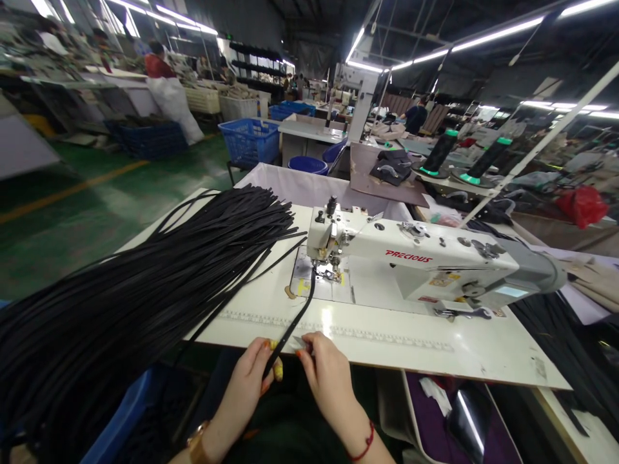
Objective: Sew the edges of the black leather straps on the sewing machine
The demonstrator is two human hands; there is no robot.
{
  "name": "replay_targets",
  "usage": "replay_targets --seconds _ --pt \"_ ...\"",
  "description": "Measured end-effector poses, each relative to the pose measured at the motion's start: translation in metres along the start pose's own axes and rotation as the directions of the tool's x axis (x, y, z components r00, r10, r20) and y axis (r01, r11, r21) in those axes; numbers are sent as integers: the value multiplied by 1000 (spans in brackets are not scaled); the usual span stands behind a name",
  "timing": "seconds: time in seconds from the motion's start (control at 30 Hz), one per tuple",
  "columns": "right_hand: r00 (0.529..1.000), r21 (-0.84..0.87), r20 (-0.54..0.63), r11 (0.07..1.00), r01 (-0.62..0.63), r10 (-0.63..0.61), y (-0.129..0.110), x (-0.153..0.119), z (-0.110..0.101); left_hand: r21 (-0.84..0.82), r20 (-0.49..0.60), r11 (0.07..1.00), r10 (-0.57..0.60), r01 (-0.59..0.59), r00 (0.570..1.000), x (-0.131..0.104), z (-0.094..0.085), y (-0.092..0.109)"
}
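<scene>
My left hand [256, 367], yellow wraps on some fingertips, is closed around a narrow black strap [305, 308] at the table's front edge. From there the strap runs up to the needle area of a white sewing machine [358, 241]. Just to the right, my right hand [325, 367] is closed on small thread snips [297, 343]. Their silver pointed blades show beside the strap, while the fingers cover the rest. A large bundle of black straps [193, 258] lies left of the machine and hangs over the table's edge.
A measuring tape [387, 338] runs along the front of the white table [483, 351]. Below the table on the right is a purple-lined tray [420, 419] with a dark shiny object. Thread cones [439, 153] stand behind the machine, and a blue basket [251, 140] sits farther back.
</scene>
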State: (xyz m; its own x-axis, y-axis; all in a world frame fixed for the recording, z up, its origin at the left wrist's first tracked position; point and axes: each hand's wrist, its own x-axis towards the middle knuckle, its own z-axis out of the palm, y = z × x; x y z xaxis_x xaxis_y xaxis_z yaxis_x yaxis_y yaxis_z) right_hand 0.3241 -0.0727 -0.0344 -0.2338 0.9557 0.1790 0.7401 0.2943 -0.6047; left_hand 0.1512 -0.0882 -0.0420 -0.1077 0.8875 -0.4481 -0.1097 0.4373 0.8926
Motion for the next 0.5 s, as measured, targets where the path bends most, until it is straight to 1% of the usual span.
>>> replay_targets --seconds 0.13,0.33,0.5 --pt "999 -7 10 999 36 -36 3 3 4 -74 4 996 -56 56 998 -1 1 6" --pt "994 -37 26 993 108 -107 3 10 1 -103 126 995 17 -4 992 6 4 12" --pt "984 -36 38 984 176 -175 5 18 2 -111 140 992 -47 63 989 11 5 14"
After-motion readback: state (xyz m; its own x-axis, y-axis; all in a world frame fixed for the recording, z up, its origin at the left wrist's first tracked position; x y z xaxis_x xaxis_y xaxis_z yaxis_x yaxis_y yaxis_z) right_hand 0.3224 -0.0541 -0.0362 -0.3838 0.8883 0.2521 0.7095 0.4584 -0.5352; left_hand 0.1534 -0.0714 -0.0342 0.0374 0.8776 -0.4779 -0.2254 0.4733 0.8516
